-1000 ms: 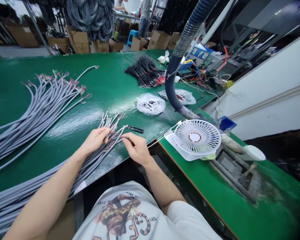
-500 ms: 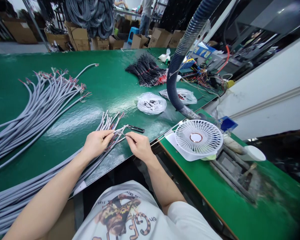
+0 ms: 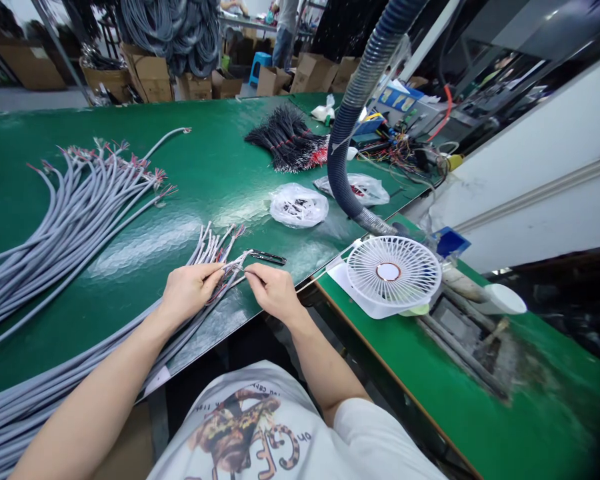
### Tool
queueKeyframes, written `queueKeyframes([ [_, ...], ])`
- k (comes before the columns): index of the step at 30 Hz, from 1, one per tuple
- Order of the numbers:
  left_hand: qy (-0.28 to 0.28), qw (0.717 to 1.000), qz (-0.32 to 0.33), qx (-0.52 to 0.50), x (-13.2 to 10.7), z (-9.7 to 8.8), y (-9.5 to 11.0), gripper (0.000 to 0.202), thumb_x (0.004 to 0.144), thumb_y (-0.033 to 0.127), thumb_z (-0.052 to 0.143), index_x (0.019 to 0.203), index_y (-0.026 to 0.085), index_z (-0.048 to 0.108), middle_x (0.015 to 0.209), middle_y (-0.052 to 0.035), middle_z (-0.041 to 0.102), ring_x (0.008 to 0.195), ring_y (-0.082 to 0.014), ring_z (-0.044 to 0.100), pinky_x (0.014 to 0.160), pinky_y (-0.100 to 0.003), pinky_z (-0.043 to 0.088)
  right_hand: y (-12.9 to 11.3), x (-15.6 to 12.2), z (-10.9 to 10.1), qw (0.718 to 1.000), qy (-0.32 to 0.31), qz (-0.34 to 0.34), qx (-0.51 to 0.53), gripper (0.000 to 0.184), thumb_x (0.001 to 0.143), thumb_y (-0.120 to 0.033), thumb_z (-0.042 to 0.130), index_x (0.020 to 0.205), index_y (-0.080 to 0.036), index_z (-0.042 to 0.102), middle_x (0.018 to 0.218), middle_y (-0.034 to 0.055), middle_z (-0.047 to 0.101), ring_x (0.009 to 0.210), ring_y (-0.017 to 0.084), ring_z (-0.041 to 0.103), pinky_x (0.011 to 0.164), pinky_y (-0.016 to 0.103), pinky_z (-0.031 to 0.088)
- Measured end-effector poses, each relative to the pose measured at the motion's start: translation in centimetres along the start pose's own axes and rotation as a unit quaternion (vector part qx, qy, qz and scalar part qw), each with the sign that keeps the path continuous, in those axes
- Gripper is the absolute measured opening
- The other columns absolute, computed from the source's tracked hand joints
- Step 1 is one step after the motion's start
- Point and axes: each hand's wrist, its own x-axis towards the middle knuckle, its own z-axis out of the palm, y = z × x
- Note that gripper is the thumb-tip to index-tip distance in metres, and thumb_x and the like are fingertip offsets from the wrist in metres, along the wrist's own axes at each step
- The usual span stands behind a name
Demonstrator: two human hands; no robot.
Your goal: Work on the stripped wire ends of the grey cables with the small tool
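Grey sheathed cables (image 3: 130, 347) sweep in from the near left and lie across a glossy green workbench (image 3: 215, 167), their stripped ends splayed just past the person's hands. The left hand (image 3: 190, 291) is closed around a bunch of them, fingers wrapped over the sheaths. The right hand (image 3: 275, 293) sits just beside it, its fingertips (image 3: 247, 271) pinched together at the fanned ends; the strand between them is too fine to make out.

The bench's near edge runs just below both wrists, so the hands have little room toward the body. Open green surface stretches beyond them, up to a second cable bundle (image 3: 80, 207) on the left. Small black-handled cutters (image 3: 267, 257) lie almost touching the stripped ends.

The hands are now closer together than in the earlier view, with the right one drawn in toward the left.

To the right, a white desk fan (image 3: 393, 272) with thin radial ribs stands on a lower green bench (image 3: 380, 373). A corrugated blue hose (image 3: 345, 153) curves down to the workbench near clear plastic bags (image 3: 299, 205) and a bristling bunch of black wires (image 3: 285, 140).
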Motion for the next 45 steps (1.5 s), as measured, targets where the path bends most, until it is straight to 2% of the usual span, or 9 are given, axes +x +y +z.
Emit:
queueKeyframes([
  [6,0.0,0.999,-0.01,0.038,-0.1,0.1,0.1,0.033,0.087,0.042,0.05,0.1,0.027,0.076,0.099,-0.0046,0.076,0.085,-0.0241,0.071,0.07,-0.029,0.046,-0.4,1.1,0.5,1.0,-0.018,0.015,-0.013,0.02,0.09,-0.023,0.049,0.078,-0.019,0.065,0.071,0.0018,0.066,0.063,0.013,0.058,0.06,0.023,0.037],
  [9,-0.012,0.999,-0.021,0.026,0.1,0.1,0.0,0.035,0.088,0.043,0.048,0.1,0.026,0.076,0.097,-0.0054,0.077,0.082,-0.0231,0.071,0.07,-0.028,0.046,-1.0,1.2,0.9,1.0,-0.008,0.01,0.028,0.021,0.09,-0.025,0.05,0.077,-0.018,0.064,0.067,0.0012,0.064,0.059,0.012,0.056,0.059,0.022,0.038],
  [15,-0.022,0.998,-0.059,0.006,0.9,0.5,-1.0,0.035,0.084,0.044,0.049,0.093,0.025,0.077,0.088,-0.0055,0.077,0.077,-0.0236,0.069,0.066,-0.029,0.044,-4.3,-0.2,0.6,0.975,-0.037,-0.157,0.155,0.024,0.092,-0.029,0.044,0.086,-0.018,0.064,0.074,0.0038,0.068,0.064,0.012,0.061,0.065,0.022,0.048],
  [17,-0.022,0.996,-0.062,-0.054,0.9,0.4,-1.1,0.037,0.084,0.045,0.048,0.093,0.022,0.076,0.088,-0.0049,0.077,0.078,-0.0223,0.068,0.067,-0.028,0.045,-4.6,-0.3,0.3,0.978,-0.024,-0.133,0.157,0.026,0.093,-0.03,0.042,0.088,-0.018,0.064,0.076,0.0044,0.069,0.065,0.012,0.061,0.067,0.022,0.048],
  [20,-0.026,0.99,-0.064,-0.124,0.9,0.0,-1.0,0.041,0.083,0.047,0.049,0.094,0.017,0.076,0.084,-0.005,0.077,0.071,-0.02,0.066,0.064,-0.026,0.045,-3.6,-0.2,0.4,0.989,0.004,-0.045,0.143,0.026,0.093,-0.03,0.043,0.091,-0.017,0.065,0.078,0.0039,0.068,0.066,0.012,0.062,0.066,0.022,0.047],
  [23,-0.014,0.988,-0.074,-0.134,0.7,-0.3,-0.7,0.043,0.081,0.048,0.051,0.096,0.015,0.075,0.08,-0.0052,0.076,0.063,-0.0178,0.063,0.06,-0.025,0.044,-2.1,-0.4,1.0,0.993,0.012,0.0,0.118,0.024,0.092,-0.028,0.045,0.094,-0.017,0.066,0.075,0.0029,0.067,0.064,0.012,0.061,0.064,0.021,0.045],
  [25,-0.002,0.988,-0.072,-0.135,0.6,-0.2,-0.6,0.042,0.081,0.047,0.052,0.096,0.015,0.076,0.086,-0.0056,0.077,0.068,-0.0188,0.066,0.062,-0.025,0.046,-1.3,-0.6,1.5,0.995,0.012,0.016,0.103,0.024,0.091,-0.028,0.045,0.096,-0.018,0.066,0.075,0.0024,0.067,0.062,0.012,0.06,0.063,0.022,0.044],
  [31,0.03,0.991,-0.056,-0.121,0.3,0.2,-0.4,0.035,0.084,0.042,0.053,0.098,0.02,0.077,0.103,-0.0046,0.075,0.092,-0.0235,0.07,0.078,-0.027,0.049,-0.7,-0.6,2.4,0.996,-0.004,0.04,0.083,0.023,0.091,-0.026,0.045,0.095,-0.02,0.067,0.074,0.0018,0.067,0.06,0.013,0.059,0.061,0.022,0.041],
  [45,0.05,0.997,-0.038,-0.037,0.1,0.2,-0.1,0.032,0.087,0.04,0.051,0.098,0.023,0.077,0.103,-0.005,0.075,0.092,-0.0242,0.071,0.077,-0.029,0.049,-0.7,-0.2,2.5,0.993,0.01,0.059,0.101,0.022,0.091,-0.028,0.047,0.092,-0.019,0.067,0.071,0.0011,0.066,0.06,0.013,0.058,0.059,0.022,0.04],
])
